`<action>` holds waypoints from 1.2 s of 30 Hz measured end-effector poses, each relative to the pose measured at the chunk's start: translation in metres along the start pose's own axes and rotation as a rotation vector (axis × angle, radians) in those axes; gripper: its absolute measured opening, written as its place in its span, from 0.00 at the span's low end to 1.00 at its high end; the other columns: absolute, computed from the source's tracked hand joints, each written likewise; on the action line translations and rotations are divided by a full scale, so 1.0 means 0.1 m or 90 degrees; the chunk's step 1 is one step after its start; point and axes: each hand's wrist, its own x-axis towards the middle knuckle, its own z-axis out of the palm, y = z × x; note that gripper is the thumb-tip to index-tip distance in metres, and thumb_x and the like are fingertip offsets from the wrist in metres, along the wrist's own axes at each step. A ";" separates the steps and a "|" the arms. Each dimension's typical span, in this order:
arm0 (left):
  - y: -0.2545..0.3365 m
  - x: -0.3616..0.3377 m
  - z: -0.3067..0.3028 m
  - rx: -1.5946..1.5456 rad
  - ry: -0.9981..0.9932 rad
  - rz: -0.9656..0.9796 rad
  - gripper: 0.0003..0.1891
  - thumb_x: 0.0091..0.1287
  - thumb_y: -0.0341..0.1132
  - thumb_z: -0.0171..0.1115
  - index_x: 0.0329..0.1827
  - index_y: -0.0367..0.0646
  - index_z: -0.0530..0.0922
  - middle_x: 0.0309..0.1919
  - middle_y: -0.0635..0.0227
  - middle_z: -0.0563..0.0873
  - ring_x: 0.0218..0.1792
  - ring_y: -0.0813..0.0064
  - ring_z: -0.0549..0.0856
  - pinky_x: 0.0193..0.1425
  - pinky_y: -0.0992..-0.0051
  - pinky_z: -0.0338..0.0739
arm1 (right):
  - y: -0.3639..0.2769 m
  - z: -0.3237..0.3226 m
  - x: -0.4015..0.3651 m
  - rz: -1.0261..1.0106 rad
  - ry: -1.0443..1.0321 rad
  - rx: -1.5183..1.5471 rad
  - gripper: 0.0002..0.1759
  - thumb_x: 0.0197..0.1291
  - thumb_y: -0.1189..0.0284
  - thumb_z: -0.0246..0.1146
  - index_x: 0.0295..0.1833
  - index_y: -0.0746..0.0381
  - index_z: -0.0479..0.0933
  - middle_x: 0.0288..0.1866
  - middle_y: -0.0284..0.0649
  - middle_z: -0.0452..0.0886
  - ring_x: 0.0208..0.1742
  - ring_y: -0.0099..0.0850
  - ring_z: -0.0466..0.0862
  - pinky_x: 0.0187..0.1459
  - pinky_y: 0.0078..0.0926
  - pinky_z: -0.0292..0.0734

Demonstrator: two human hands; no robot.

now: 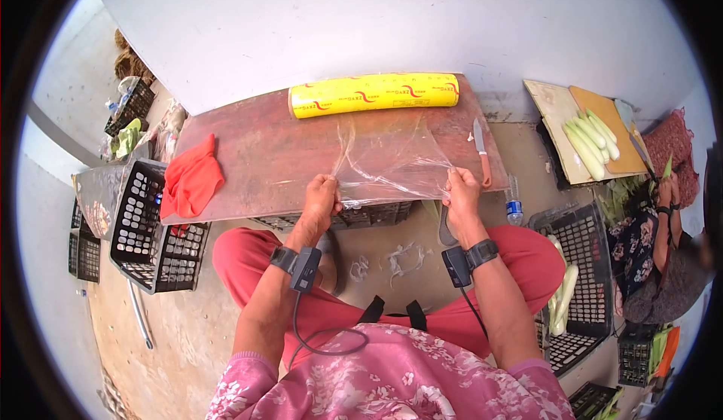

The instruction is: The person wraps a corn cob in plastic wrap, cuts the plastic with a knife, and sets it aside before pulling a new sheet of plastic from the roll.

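A sheet of clear cling film [388, 156] stretches across the dark red tabletop, from the yellow roll of cling film [376, 94] at the back toward me. My left hand [323, 196] is closed on the film's near left corner. On the other side, my right hand [461, 192] pinches the near right corner. Between the hands the film hangs in creases along the table's front edge. A knife [481, 152] with a reddish handle lies to the right of my right hand, apart from it.
A red cloth [193, 177] lies at the table's left end. Black crates [139, 220] stand left, and another crate [584, 250] with pale long vegetables [563, 292] right. A water bottle [514, 207] is on the floor. Peeled stalks [591, 143] lie on boards; a person [663, 269] sits at right.
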 end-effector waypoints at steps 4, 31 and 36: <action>0.04 -0.01 -0.02 0.023 0.036 -0.023 0.08 0.70 0.36 0.47 0.36 0.43 0.70 0.16 0.70 0.75 0.12 0.80 0.73 0.15 0.80 0.64 | 0.07 -0.08 0.01 -0.011 0.106 0.085 0.07 0.66 0.68 0.55 0.40 0.61 0.71 0.21 0.29 0.68 0.16 0.16 0.64 0.13 0.15 0.58; 0.04 -0.01 -0.14 -0.111 -0.172 -0.034 0.11 0.69 0.38 0.54 0.31 0.45 0.66 0.18 0.66 0.77 0.15 0.75 0.77 0.15 0.81 0.66 | -0.06 -0.30 -0.05 0.221 -0.325 -0.134 0.08 0.60 0.68 0.63 0.34 0.61 0.75 0.20 0.27 0.68 0.14 0.13 0.60 0.14 0.14 0.53; 0.06 -0.03 -0.17 -0.022 -0.089 -0.050 0.09 0.69 0.36 0.53 0.31 0.46 0.66 0.20 0.66 0.79 0.16 0.76 0.77 0.15 0.81 0.66 | -0.01 -0.35 -0.05 0.176 -0.191 -0.161 0.07 0.61 0.69 0.62 0.35 0.61 0.75 0.22 0.28 0.69 0.14 0.13 0.60 0.14 0.13 0.53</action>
